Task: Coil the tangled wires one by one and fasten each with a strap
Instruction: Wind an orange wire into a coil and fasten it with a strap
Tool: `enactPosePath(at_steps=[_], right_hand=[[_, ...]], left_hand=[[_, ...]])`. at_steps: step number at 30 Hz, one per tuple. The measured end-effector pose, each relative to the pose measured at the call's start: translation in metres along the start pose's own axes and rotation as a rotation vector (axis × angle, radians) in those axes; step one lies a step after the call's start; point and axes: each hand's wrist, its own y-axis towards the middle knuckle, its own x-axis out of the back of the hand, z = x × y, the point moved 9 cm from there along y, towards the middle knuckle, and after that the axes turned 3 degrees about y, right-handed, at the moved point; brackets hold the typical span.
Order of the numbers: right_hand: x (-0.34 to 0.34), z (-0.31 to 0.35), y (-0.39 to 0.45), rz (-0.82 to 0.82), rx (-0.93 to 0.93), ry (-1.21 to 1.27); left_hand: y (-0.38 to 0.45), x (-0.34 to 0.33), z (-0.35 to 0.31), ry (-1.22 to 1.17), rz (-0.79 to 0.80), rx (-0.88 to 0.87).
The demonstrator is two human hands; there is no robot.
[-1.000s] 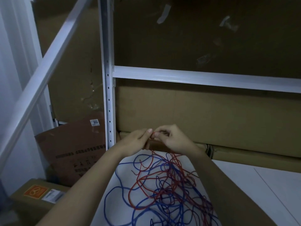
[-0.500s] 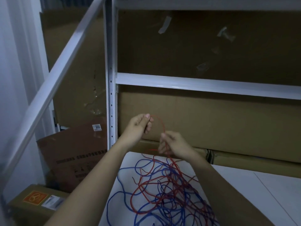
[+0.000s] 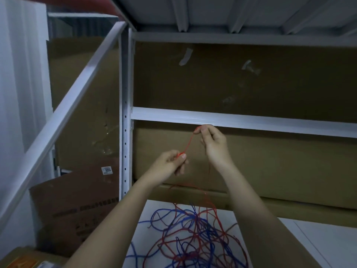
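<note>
Red wire (image 3: 188, 142) runs taut between our two hands, raised in front of the shelving, and from there it trails down into the heap below. Our left hand (image 3: 172, 164) pinches the wire between thumb and curled fingers at the lower point; our right hand (image 3: 212, 144) pinches it higher up, just under the white shelf beam (image 3: 251, 120), with the other fingers loosely curled. The tangle (image 3: 193, 235) of red and blue wire lies on the white counter (image 3: 318, 244), toward its far left corner, below our forearms.

We judge the task to be at its very start. One red strand has been picked up by what looks like its end, but no loop is formed yet, no finished coil is in view, and we see no strap anywhere. Nearly all the work remains: drawing this strand free, coiling it, fastening it, then repeating for the others.

As for counts: two hands, one tangle, two colours of wire. How many separate wires the heap holds we cannot tell, since the strands cross too densely. Cardboard boxes (image 3: 270, 161) fill the shelves behind.
</note>
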Motion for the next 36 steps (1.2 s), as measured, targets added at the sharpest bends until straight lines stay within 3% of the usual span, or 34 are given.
enactPosePath(at_steps=[2, 5, 8, 11, 14, 17, 21, 26, 31, 36], right_hand=[[0.009, -0.004, 0.003, -0.034, 0.057, -0.122], [0.016, -0.034, 0.000, -0.041, -0.030, -0.254], [-0.007, -0.083, -0.028, 0.186, -0.218, -0.435], [-0.032, -0.096, -0.065, 0.417, -0.135, -0.760], [-0.055, -0.086, -0.095, 0.555, 0.087, -0.881], [-0.063, -0.070, -0.106, 0.582, 0.261, -0.817], [-0.054, -0.068, -0.103, 0.569, 0.221, -0.676], [-0.036, -0.070, -0.083, 0.462, 0.112, -0.533], [-0.029, -0.080, -0.076, 0.342, 0.000, -0.409], [-0.022, -0.089, -0.078, 0.248, -0.200, -0.140]], left_hand=[[-0.003, -0.001, 0.003, -0.121, 0.035, 0.020], [-0.009, -0.006, 0.003, -0.480, 0.083, 0.019], [-0.012, -0.003, 0.000, -0.788, 0.031, 0.004], [-0.008, 0.007, 0.020, -0.933, -0.149, 0.034], [-0.005, 0.006, 0.042, -0.752, -0.223, 0.044], [-0.004, 0.000, 0.058, -0.443, -0.218, 0.065], [-0.013, -0.001, 0.071, 0.063, -0.083, 0.083], [-0.029, -0.012, 0.076, 0.406, 0.114, 0.138], [-0.035, -0.025, 0.061, 0.420, 0.146, 0.063], [-0.039, -0.028, 0.060, 0.013, 0.157, 0.096]])
